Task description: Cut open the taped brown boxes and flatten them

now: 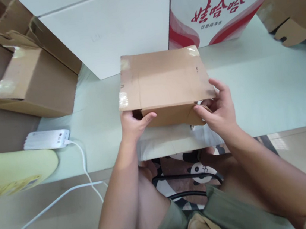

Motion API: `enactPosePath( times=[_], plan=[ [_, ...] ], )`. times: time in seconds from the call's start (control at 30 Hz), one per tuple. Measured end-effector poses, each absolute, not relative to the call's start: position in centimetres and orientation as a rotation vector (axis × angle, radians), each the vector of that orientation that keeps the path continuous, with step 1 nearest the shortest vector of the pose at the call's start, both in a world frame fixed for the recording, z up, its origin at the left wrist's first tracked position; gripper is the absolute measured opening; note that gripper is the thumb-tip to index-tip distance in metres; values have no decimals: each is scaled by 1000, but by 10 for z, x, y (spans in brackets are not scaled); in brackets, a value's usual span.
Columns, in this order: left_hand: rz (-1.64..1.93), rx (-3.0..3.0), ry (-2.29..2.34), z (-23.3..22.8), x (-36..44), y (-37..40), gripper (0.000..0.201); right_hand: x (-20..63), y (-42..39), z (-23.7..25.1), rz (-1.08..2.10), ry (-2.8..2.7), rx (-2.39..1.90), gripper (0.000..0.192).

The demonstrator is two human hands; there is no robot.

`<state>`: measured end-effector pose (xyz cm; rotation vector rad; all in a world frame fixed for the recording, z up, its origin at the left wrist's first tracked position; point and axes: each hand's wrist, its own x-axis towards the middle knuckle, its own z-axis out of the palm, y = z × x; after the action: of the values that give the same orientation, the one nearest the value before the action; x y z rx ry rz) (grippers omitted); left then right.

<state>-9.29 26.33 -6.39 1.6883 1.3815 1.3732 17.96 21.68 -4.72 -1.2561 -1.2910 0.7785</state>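
Small brown cardboard box sits at the near edge of the pale table, w/ the person seated right behind it. All places below are relative to that box. Left hand is closed on its near-left bottom corner, thumb lying across the front face, fingers tucked under/around where they can't be seen. Right hand grips the near-right corner: thumb on the front panel, fingers curled up over the top edge of the flap. Top flap looks folded down, clear tape patches at its corners; the near face seems to have a loose lower flap, though shadow hides the detail. Beyond the box, touching or nearly so: a big white carton; beyond & to the right, a white carton w/ red lettering. Far left: an open brown carton w/ ragged flaps. Near-left: a white power strip w/ cable trailing to the floor. Far right: another brown carton. To do this hold well, in my judgement: keep both thumbs pressing evenly on the front face so the box doesn't twist, keep the box base flat on the table rather than hanging off the edge, and mind the right fingers don't crush the top flap's edge.
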Motion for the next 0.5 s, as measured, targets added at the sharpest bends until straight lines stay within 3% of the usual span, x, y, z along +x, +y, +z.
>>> enactPosePath(
  times=[0.13,0.3,0.5],
  plan=[
    [1482,1649,1376,-66,-97,264,79,178,218,-43,723,-1258,-1280,57],
    [1640,1472,1301,-56,-96,263,54,180,218,-41,703,-1223,-1360,54],
    [1579,1109,997,-40,-92,257,41,186,223,-43,644,-1144,-1338,33]
  ],
)
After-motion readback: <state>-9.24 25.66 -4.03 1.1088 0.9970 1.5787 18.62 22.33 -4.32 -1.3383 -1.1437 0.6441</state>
